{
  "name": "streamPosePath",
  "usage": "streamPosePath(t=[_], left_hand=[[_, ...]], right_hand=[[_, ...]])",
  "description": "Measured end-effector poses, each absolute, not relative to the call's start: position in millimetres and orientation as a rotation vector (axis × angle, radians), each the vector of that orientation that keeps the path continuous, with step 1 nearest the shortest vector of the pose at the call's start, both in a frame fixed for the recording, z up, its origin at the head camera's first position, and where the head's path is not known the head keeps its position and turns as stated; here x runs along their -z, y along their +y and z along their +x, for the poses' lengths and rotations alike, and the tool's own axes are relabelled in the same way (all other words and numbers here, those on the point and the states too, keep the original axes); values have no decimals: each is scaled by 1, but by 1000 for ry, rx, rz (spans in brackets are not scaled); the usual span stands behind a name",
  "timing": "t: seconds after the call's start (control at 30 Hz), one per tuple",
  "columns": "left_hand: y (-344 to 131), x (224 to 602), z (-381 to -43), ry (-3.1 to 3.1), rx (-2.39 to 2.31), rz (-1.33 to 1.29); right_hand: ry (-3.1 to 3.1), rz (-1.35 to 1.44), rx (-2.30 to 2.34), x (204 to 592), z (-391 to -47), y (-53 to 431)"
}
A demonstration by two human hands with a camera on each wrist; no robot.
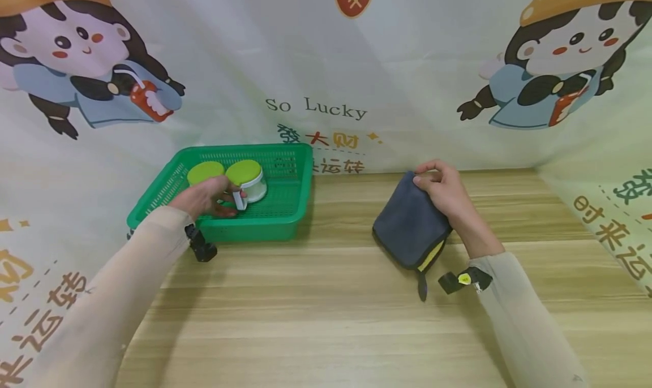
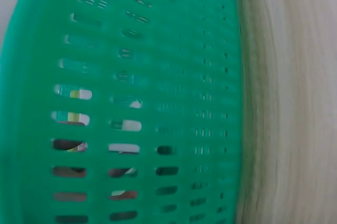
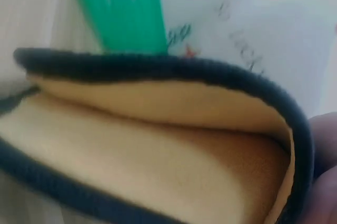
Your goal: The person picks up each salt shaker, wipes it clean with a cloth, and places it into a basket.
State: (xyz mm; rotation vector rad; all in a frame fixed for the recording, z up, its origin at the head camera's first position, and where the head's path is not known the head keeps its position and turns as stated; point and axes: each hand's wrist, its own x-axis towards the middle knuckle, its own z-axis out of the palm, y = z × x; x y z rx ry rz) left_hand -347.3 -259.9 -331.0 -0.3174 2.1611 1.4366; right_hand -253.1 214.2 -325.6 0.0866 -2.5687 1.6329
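Note:
My left hand (image 1: 206, 198) reaches over the front rim of a green plastic basket (image 1: 260, 229). Its fingers pinch the white handle of a clear jar with a green lid (image 1: 244, 173). A second green-lidded jar (image 1: 205, 170) sits left of it, partly hidden behind that hand. On the right, my right hand (image 1: 442, 191) grips the top corner of a folded cloth (image 1: 410, 224), dark grey outside with a yellow inner side. The right wrist view shows the yellow inner face (image 3: 147, 150) between dark edges. In the left wrist view the basket wall (image 2: 131, 77) hides most of the left hand.
Under everything is a wood-grain table (image 1: 305, 320). Behind it hangs a white printed backdrop (image 1: 407, 48) with cartoon figures and lettering, which also runs down both sides. Bare tabletop lies between the basket and the cloth.

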Motion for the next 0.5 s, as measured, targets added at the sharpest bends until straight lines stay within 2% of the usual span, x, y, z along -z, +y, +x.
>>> streamPosePath(t=[0.23,0.5], left_hand=[[-263,332,-350,2179,-1382,-287],[-263,331,-346,2262,-1266,-265]], right_hand=[[-2890,6,-1275,330,-258,252],[-3153,-46,-1295,338,-257,290]])
